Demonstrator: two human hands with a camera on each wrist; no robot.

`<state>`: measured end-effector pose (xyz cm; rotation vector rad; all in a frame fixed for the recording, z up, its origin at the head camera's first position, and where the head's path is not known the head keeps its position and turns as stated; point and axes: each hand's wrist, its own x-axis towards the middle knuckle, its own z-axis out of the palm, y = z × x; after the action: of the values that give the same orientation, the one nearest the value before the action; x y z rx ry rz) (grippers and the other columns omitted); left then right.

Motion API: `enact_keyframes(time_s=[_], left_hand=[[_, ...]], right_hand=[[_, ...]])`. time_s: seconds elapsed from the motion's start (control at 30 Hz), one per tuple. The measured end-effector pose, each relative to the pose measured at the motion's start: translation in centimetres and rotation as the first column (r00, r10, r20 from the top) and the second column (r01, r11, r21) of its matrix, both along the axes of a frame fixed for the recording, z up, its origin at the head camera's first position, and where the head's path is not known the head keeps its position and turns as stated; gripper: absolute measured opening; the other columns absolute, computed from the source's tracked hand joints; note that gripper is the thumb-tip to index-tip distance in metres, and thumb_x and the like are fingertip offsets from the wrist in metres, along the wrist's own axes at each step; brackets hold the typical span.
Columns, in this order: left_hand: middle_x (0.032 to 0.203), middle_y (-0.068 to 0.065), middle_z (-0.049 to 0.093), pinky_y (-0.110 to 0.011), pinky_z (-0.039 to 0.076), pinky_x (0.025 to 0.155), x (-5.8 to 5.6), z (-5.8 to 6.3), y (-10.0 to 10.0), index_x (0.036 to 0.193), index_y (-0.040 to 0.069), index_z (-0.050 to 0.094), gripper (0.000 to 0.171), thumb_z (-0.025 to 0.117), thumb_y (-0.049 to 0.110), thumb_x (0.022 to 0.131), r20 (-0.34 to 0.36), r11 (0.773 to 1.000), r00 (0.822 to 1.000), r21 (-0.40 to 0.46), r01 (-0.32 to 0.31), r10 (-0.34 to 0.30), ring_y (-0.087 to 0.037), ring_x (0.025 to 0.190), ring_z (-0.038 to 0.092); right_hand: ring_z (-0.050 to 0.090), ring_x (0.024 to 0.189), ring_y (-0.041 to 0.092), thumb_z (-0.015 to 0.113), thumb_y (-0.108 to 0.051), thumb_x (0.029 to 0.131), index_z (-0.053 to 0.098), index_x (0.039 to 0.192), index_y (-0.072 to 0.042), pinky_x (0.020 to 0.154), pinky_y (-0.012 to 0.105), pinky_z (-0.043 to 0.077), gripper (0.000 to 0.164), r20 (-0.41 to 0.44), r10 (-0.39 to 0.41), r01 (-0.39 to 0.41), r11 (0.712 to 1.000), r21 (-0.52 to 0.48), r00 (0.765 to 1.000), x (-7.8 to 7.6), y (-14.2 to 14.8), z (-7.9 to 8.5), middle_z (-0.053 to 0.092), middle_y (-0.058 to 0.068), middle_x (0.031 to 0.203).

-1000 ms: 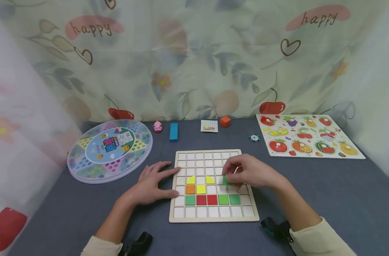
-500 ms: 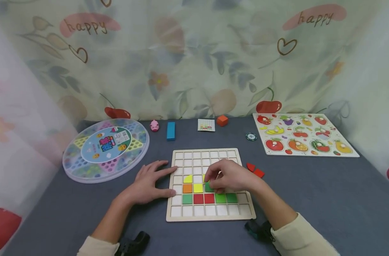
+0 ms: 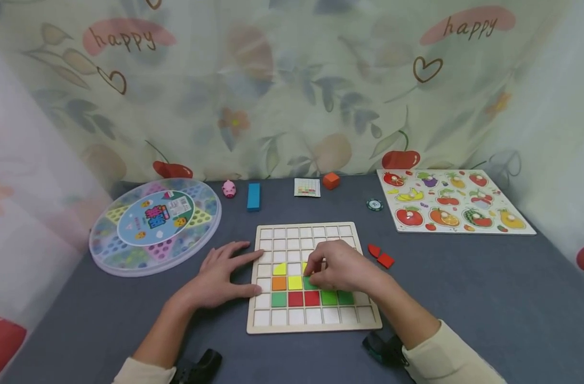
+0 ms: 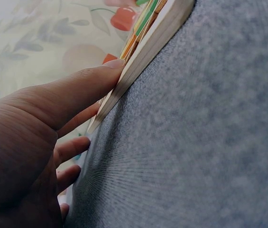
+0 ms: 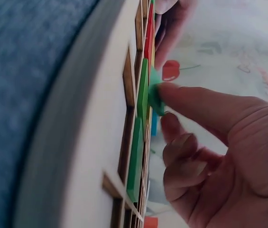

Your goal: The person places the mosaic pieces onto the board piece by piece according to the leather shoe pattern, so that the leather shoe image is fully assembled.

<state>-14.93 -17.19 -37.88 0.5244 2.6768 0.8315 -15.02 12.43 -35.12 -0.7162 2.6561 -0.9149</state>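
A wooden grid board (image 3: 316, 329) with white cells lies on the dark cloth. My right hand (image 3: 342, 265) pinches a green tile (image 3: 309, 284) at the cell right of the yellow tile (image 3: 295, 282); in the right wrist view this green tile (image 5: 155, 95) stands tilted above the tiles beneath. My left hand (image 3: 210, 280) rests at the board's left edge, thumb and index finger extended onto its rim. An orange tile (image 3: 279, 283) sits left of the yellow one. The row below holds green tiles and two red tiles (image 3: 303, 298). Right-hand fingers partly cover a yellow rounded tile.
Two red pieces (image 3: 385, 260) lie right of the board. Behind are a round game box (image 3: 205, 248), pink pig figure (image 3: 229, 189), blue block (image 3: 254, 197), small pattern card (image 3: 307, 188), orange cube (image 3: 331, 181), chip (image 3: 375, 205) and fruit puzzle board (image 3: 457, 200).
My right hand has moved left across the board with the green tile, down to the cell beside the yellow tile. Two red pieces came into sight. The left hand stays at the board's edge.
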Motion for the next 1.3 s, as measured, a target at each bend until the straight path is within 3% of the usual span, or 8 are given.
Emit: enact_keyframes(time_s=[0.23,0.63,0.87,1.07,1.3], left_hand=[[0.168,-0.013,0.029,-0.071,0.002,0.123,-0.1,0.0,0.0,0.156,0.032,0.048,0.08,0.077,0.057,0.086,-0.019,1.0,1.0,0.011,0.007,-0.007,-0.046,0.154,0.016],[0.167,-0.013,0.029,-0.071,0.0,0.123,-0.2,0.1,0.0,0.156,0.032,0.048,0.079,0.077,0.057,0.087,-0.026,1.0,0.999,0.023,0.02,-0.019,-0.046,0.154,0.016],[0.168,-0.013,0.027,-0.071,0.0,0.124,-0.2,0.0,-0.1,0.156,0.032,0.047,0.08,0.076,0.058,0.086,-0.013,1.0,1.0,0.009,0.01,-0.01,-0.046,0.154,0.015],[0.168,-0.013,0.028,-0.071,0.0,0.123,-0.1,0.0,0.0,0.156,0.032,0.048,0.079,0.077,0.057,0.087,-0.016,1.0,1.0,0.015,0.016,-0.016,-0.047,0.154,0.016],[0.168,-0.014,0.028,-0.071,0.0,0.123,0.0,0.0,-0.1,0.156,0.032,0.048,0.079,0.077,0.058,0.086,-0.008,1.0,1.0,0.018,0.008,-0.008,-0.047,0.154,0.016]], right_hand=[[0.058,0.079,0.013,0.075,-0.006,0.088,0.08,0.087,-0.02,0.068,0.029,0.051,0.014,0.018,0.012,-0.012,1.0,-0.013,1.0,-0.2,0.5,0.3,0.066,-0.007,0.083],[0.064,0.084,0.017,0.076,-0.011,0.09,0.08,0.103,-0.014,0.072,0.032,0.054,0.014,0.105,0.009,-0.01,1.0,0.005,0.994,-1.3,4.8,3.1,0.07,-0.002,0.091],[0.065,0.088,0.018,0.077,-0.011,0.091,0.079,0.105,-0.011,0.073,0.033,0.055,0.014,0.105,-0.072,0.068,0.997,0.042,0.992,-1.9,8.1,4.2,0.074,0.0,0.096],[0.066,0.087,0.019,0.078,-0.009,0.089,0.078,0.105,-0.01,0.077,0.034,0.055,0.015,0.174,-0.128,0.115,0.99,0.087,0.976,-2.2,11.2,4.1,0.075,0.002,0.096],[0.061,0.097,0.021,0.082,-0.012,0.085,0.076,0.107,-0.012,0.079,0.033,0.053,0.023,0.183,-0.15,0.117,0.977,0.178,0.972,-2.8,13.5,3.0,0.072,0.005,0.106]])
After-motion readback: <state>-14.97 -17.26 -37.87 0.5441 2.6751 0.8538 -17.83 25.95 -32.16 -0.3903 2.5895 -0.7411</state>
